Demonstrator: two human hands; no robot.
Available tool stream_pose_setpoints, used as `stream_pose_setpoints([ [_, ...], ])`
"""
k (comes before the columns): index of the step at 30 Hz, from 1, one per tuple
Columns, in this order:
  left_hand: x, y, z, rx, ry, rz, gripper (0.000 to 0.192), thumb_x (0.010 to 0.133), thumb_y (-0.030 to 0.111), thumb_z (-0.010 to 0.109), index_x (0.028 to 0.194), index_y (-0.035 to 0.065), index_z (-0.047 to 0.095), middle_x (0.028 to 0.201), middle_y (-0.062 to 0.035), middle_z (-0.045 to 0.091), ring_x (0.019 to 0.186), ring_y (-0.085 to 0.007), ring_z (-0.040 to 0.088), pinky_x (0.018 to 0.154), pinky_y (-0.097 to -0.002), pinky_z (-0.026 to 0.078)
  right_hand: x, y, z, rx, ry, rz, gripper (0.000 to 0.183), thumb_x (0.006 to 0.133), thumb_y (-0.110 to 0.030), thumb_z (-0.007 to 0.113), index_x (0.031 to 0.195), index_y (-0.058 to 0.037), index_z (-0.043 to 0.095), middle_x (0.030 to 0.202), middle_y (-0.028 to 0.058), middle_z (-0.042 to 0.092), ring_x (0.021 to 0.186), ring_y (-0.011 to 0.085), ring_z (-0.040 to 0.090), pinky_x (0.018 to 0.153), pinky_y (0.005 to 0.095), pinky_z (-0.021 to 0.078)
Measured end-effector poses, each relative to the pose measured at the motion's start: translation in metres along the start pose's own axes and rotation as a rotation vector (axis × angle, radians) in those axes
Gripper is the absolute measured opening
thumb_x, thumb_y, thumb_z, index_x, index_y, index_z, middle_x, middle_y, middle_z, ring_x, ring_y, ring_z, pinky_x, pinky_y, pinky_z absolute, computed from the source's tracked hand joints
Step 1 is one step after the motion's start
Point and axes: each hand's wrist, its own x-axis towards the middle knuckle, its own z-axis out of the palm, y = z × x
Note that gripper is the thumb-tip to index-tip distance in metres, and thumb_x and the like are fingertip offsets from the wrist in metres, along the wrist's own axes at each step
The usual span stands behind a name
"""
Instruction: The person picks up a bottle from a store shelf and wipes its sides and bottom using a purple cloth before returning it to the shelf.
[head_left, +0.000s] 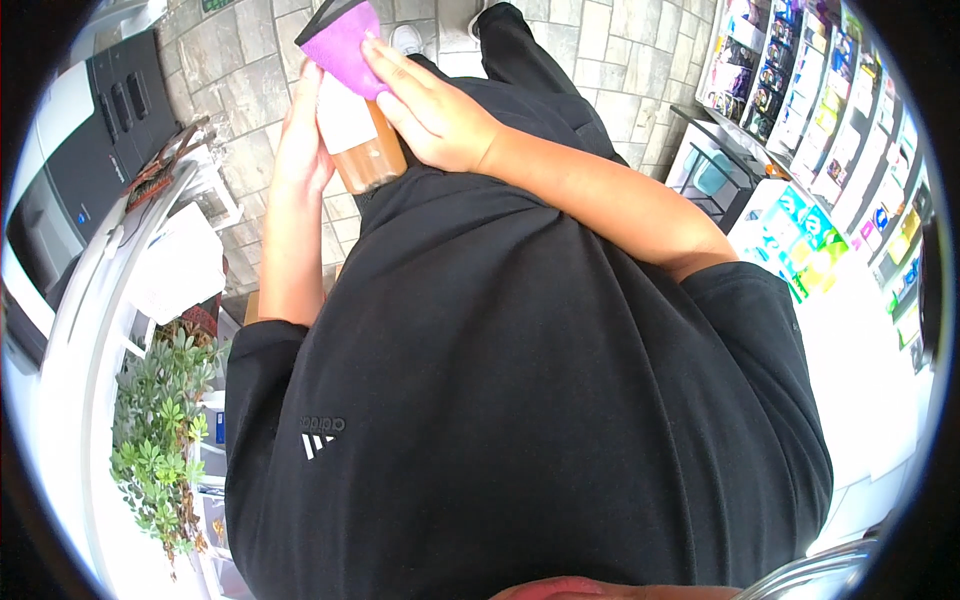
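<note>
In the upper left of the head view, my left hand (304, 142) grips a brown, partly see-through container (379, 161), probably a bottle or jar, with a white label (345, 120) on its side. It is tilted in front of my waist. My right hand (431, 105) presses a purple cloth (345, 52) with a black edge against the container's upper part. The fingers lie flat over the fabric. The cloth hides the container's top, and most of my left fingers are out of sight behind it.
A large dark grey and white machine (120, 120) stands at the left, near a white box-like object (180, 262) and a leafy green plant (161, 442). On the right are a rack of packaged goods (832, 97) and a small black-framed table (712, 169). Stone-patterned tiles (232, 82) cover the floor.
</note>
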Motion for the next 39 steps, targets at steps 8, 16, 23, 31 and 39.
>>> stream_pose_setpoints([
  [8, -0.017, -0.004, 0.004, -0.023, -0.099, -0.128, 0.050, 0.108, 0.044, 0.050, 0.141, 0.0059, 0.053, 0.132, -0.0094, 0.065, 0.119, -0.0207, 0.064, 0.103, -0.0376, 0.052, 0.005, 0.008, 0.002, 0.026, 0.101, 0.029, 0.052, 0.107, -0.015, 0.047, 0.155, 0.0014, 0.038, 0.159, 0.0245, 0.041, 0.149, 0.0370, 0.038, 0.123, 0.0406, 0.0313],
  [16, 0.026, 0.025, 0.011, -0.197, 0.048, -0.063, 0.055, 0.107, 0.048, 0.047, 0.141, 0.0055, 0.053, 0.133, -0.0165, 0.065, 0.122, -0.0292, 0.064, 0.103, -0.0464, 0.053, 0.009, 0.004, 0.005, -0.015, 0.035, -0.156, 0.053, 0.106, -0.011, 0.050, 0.156, -0.0011, 0.039, 0.159, 0.0230, 0.041, 0.148, 0.0368, 0.041, 0.121, 0.0415, 0.0344],
  [23, 0.058, 0.078, -0.026, -0.393, -0.398, 0.183, 0.059, 0.102, 0.051, 0.049, 0.134, 0.0010, 0.054, 0.125, -0.0212, 0.064, 0.110, -0.0355, 0.065, 0.097, -0.0487, 0.055, 0.008, 0.001, -0.003, 0.050, -0.098, -0.117, 0.048, 0.107, -0.017, 0.049, 0.152, -0.0035, 0.045, 0.152, 0.0233, 0.050, 0.140, 0.0372, 0.051, 0.115, 0.0418, 0.0420],
  [31, 0.019, 0.079, 0.047, -0.426, -0.266, 0.253, 0.058, 0.098, 0.058, 0.058, 0.112, 0.0025, 0.061, 0.100, -0.0151, 0.067, 0.089, -0.0259, 0.069, 0.079, -0.0389, 0.060, 0.044, 0.037, -0.032, 0.569, 0.234, 0.541, 0.045, 0.111, -0.032, 0.044, 0.138, 0.0027, 0.057, 0.128, 0.0205, 0.065, 0.120, 0.0279, 0.063, 0.104, 0.0363, 0.0478],
  [39, 0.014, 0.039, 0.063, -0.051, -0.280, 0.058, 0.080, 0.102, 0.066, 0.040, 0.139, -0.0034, 0.053, 0.119, -0.0190, 0.068, 0.102, -0.0296, 0.070, 0.090, -0.0421, 0.059, 0.065, -0.046, -0.125, 0.486, 0.247, 0.321, 0.048, 0.114, -0.027, 0.040, 0.153, -0.0005, 0.042, 0.143, 0.0120, 0.057, 0.132, 0.0224, 0.054, 0.114, 0.0336, 0.0387],
])
